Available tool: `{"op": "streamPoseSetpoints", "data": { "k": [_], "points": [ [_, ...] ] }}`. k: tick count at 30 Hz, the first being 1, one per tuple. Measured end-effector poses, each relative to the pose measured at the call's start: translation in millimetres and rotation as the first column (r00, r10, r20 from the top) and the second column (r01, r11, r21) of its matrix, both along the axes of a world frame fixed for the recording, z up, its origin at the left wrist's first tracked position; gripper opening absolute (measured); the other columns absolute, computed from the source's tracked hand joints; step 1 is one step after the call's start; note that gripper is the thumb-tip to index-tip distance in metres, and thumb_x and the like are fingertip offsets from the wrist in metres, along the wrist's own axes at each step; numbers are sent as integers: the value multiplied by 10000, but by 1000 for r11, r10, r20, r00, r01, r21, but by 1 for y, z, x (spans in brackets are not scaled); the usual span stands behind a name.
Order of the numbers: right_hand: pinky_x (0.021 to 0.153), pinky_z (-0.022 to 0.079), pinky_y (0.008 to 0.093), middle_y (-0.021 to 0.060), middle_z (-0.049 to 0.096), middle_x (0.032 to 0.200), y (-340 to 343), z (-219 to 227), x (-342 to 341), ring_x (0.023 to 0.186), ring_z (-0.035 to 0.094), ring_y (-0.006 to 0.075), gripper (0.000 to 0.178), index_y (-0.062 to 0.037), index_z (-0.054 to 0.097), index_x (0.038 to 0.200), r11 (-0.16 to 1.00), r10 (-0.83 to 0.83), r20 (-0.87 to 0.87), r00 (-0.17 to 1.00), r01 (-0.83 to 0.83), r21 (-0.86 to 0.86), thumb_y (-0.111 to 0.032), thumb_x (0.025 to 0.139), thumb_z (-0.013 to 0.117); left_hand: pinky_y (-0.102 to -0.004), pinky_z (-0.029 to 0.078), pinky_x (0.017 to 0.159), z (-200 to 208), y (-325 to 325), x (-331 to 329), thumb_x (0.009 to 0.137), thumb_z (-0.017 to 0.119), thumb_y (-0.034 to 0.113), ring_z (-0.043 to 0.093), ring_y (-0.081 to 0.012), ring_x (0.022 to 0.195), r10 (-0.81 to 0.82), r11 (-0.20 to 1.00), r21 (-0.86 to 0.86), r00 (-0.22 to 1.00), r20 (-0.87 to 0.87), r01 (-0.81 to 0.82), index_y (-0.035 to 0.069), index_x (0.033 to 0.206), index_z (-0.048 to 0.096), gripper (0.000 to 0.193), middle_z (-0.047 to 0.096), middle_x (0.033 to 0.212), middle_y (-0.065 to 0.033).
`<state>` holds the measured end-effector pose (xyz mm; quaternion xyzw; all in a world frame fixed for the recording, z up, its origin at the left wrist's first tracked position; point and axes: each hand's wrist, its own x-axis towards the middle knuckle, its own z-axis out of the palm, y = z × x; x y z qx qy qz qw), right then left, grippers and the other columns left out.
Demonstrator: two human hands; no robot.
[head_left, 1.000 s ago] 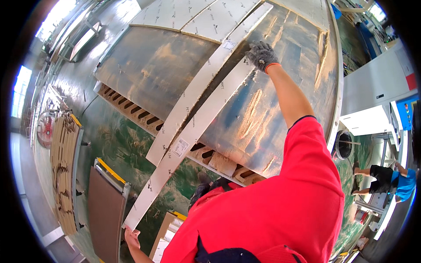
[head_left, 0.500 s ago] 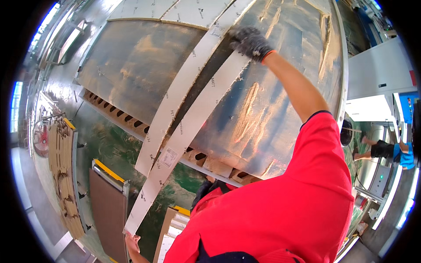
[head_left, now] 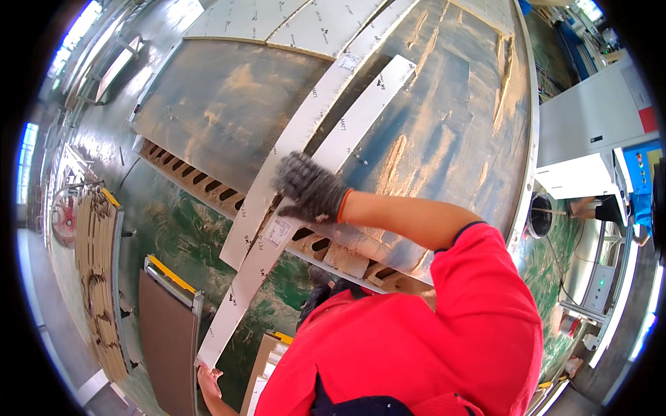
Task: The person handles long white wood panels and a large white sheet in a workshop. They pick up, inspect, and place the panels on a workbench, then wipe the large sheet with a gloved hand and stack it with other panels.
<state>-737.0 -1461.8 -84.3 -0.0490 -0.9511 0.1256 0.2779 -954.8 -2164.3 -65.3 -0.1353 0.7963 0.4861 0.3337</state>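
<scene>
A long white panel strip (head_left: 341,142) with printed film and a label lies slantwise across the worktable. Its near end juts out past the table edge, and there my bare left hand (head_left: 208,380) is closed on it. My right hand (head_left: 310,188), in a grey knit glove with an orange cuff, rests over the middle of this strip, fingers stretched out and thumb apart. A second white strip (head_left: 300,130) lies just left of it, with a dark gap between them at the far part. My right fingertips reach over that second strip.
The metal worktable (head_left: 215,104) bears streaks of sawdust, with wider white panels (head_left: 312,28) at its far end. A brown board stack (head_left: 166,333) and a tan board stack (head_left: 97,277) stand at left. A black bucket (head_left: 540,215) and a white cabinet (head_left: 590,118) are at right.
My right hand has come from the strip's far end back to its middle. The strip's far end now shows uncovered. My left hand keeps its hold at the near end.
</scene>
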Motion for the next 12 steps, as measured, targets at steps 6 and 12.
{"op": "streamPoseSetpoints", "data": {
  "k": [6, 12],
  "points": [
    [1243, 40, 485, 167, 363, 1557, 160, -2, 53, 1484, 233, 360, 750, -129, 428, 1489, 890, -450, 398, 799, 364, 275, -662, 968, 340, -364, 482, 681, -3, -9, -3, 990, 535, 539, 517, -127, 595, 8, 1000, -21, 1000, 21, -7, 137, 1048, 594, 411, 492, 660, 29],
    [1235, 70, 481, 123, 351, 1587, 293, -8, 98, 1482, 252, 359, 693, -165, 412, 1515, 704, -703, 424, 571, 476, 527, -607, 1007, 250, -413, 444, 713, -2, -11, -13, 963, 561, 565, 508, -114, 612, 43, 998, -41, 995, 86, -39, 167, 1118, 612, 431, 522, 720, 43]
  ]
}}
